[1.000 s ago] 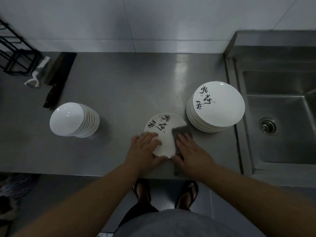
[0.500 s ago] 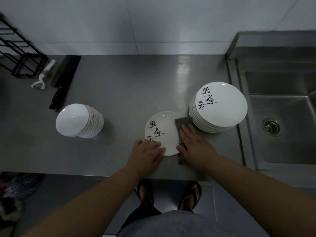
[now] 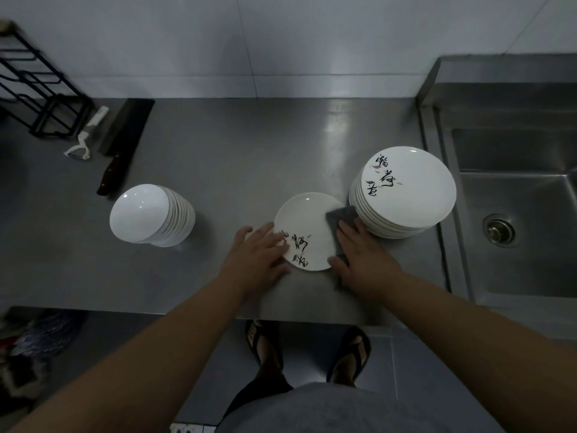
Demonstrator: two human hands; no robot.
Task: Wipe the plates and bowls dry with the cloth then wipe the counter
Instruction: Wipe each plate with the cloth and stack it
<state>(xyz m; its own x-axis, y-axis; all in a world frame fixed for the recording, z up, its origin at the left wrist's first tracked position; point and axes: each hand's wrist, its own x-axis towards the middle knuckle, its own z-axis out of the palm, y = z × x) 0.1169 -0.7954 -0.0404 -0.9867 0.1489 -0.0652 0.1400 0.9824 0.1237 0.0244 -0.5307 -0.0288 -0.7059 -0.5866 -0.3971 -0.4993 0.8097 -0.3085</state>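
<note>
Rotated since the earlier frame, the single plate (image 3: 307,228) now shows its script nearest the person. Steel surface (image 3: 249,157) — tiled wall behind, sink (image 3: 515,232) alongside. Left hand (image 3: 257,256) flat on rim; right hand (image 3: 363,256) presses grey cloth (image 3: 338,215), fingers straight — beside stacked plates (image 3: 406,189).

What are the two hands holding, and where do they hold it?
The left hand rests on the small white plate's left rim. The right hand presses the grey cloth flat on its right edge. Neither is gripped.
</note>
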